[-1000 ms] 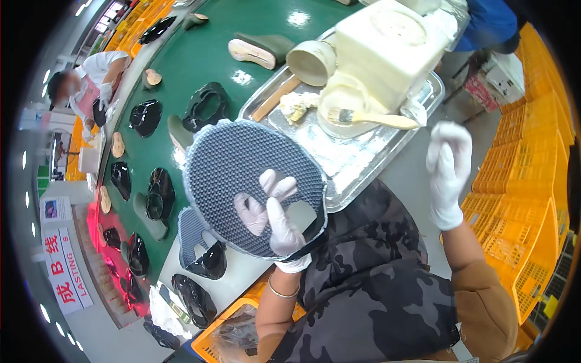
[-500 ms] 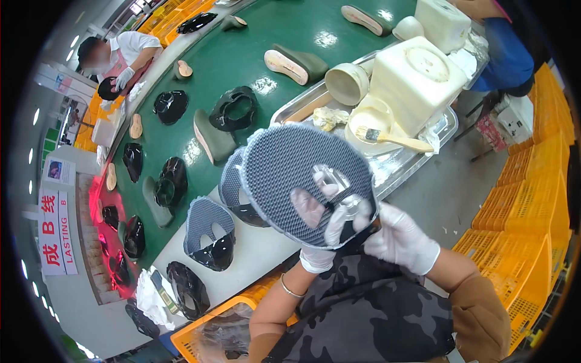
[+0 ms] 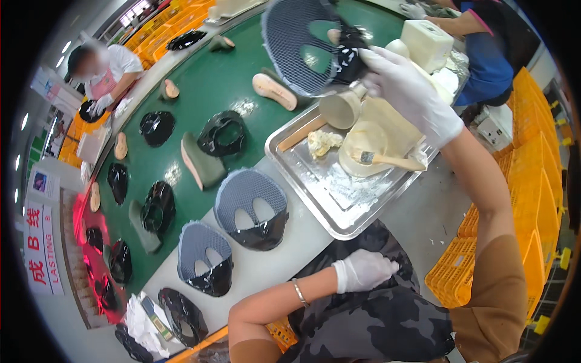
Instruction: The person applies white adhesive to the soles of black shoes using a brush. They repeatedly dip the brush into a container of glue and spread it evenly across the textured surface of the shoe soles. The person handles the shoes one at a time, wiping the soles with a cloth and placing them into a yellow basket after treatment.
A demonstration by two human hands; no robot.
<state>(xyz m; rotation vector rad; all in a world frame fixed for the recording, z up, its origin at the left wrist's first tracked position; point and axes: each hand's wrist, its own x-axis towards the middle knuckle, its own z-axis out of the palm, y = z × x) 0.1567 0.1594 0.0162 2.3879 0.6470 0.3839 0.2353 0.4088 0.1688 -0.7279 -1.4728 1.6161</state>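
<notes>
Currently, the right hand [image 3: 402,91] pinches the mesh-backed upper [image 3: 285,45] by its glossy black end, aloft over the green table [image 3: 200,75], presumably sparing the mesh; the left hand [image 3: 365,270], loosely curled, contents indeterminable, is over the camouflage apron [image 3: 369,323].

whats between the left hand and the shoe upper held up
In the head view, mostly the loaded metal tray lies between the left hand and the shoe upper.

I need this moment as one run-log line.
right hand: holds mesh upper, raised | left hand: near camouflage apron, contact unclear | brush: across cream bowl
</notes>
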